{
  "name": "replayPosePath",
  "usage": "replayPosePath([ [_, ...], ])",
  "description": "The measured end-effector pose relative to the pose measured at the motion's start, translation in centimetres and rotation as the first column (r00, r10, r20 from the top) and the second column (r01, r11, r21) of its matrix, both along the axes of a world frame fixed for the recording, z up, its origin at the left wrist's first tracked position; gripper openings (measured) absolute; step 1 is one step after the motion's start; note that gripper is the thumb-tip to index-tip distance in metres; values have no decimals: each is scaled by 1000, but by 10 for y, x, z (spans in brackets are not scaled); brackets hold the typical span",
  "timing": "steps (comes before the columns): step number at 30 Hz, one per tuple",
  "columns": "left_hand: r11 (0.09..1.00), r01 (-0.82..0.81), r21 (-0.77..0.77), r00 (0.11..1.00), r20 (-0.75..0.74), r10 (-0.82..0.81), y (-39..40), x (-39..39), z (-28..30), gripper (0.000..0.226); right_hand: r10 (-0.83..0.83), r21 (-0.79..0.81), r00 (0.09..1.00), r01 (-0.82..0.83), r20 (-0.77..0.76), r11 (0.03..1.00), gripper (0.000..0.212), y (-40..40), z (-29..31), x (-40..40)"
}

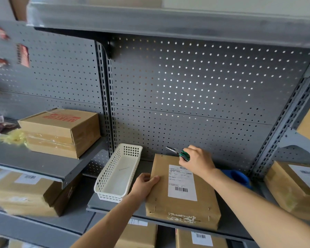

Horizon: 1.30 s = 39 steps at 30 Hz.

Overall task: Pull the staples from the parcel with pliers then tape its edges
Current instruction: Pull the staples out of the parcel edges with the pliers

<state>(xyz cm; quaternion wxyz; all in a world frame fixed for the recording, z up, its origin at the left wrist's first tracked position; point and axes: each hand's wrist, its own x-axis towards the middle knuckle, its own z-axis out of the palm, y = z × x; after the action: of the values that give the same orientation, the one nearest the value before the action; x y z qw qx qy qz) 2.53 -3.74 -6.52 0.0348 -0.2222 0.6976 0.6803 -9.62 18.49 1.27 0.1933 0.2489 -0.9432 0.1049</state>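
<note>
Green-handled pliers (179,153) sit gripped in the right hand (197,161); left hand (144,185) clasps the parcel (179,203).

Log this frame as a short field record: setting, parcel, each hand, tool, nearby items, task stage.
setting: grey metal shelf with pegboard back
parcel: brown paper parcel, flat on the shelf, white label on top, staples visible along its near edge
left hand: left hand grips the parcel's left edge
right hand: right hand holds pliers above the parcel's far end
nearby: white basket left of the parcel, blue object behind the right forearm
stage: staple pulling; no tape applied yet
</note>
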Motion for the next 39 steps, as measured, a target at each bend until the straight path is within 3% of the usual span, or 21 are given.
replayPosePath([
  [2, 1000, -20, 9, 1000, -3, 20, 1, 1, 0, 56, 12, -62, 1000, -12, 15, 998, 41, -10, -2, -2],
  [6, 999, -43, 31, 999, 2, 43, 1, 1, -2, 56, 0, -256, 986, 43, 169, 966, 28, -35, -1, -3],
  [13, 998, -59, 19, 998, -7, 60, 3, 3, -1, 53, 120, -420, 896, 80, 428, 904, 43, -67, -9, -14],
  [18, 997, -72, 5, 997, -21, 72, 4, 6, 3, 53, 143, -391, 847, 82, 512, 917, 40, -88, -7, -22],
  [26, 996, -92, 16, 995, -39, 93, 6, 7, -2, 54, 168, -367, 782, 82, 600, 927, 54, -112, -11, -30],
  [33, 994, -108, 24, 993, -39, 109, 7, 8, -1, 51, 216, -330, 773, -9, 596, 944, 36, -133, -5, -28],
  [39, 994, -111, 25, 993, -31, 111, 7, 9, 0, 52, 221, -316, 771, -26, 598, 948, 47, -144, -10, -30],
])
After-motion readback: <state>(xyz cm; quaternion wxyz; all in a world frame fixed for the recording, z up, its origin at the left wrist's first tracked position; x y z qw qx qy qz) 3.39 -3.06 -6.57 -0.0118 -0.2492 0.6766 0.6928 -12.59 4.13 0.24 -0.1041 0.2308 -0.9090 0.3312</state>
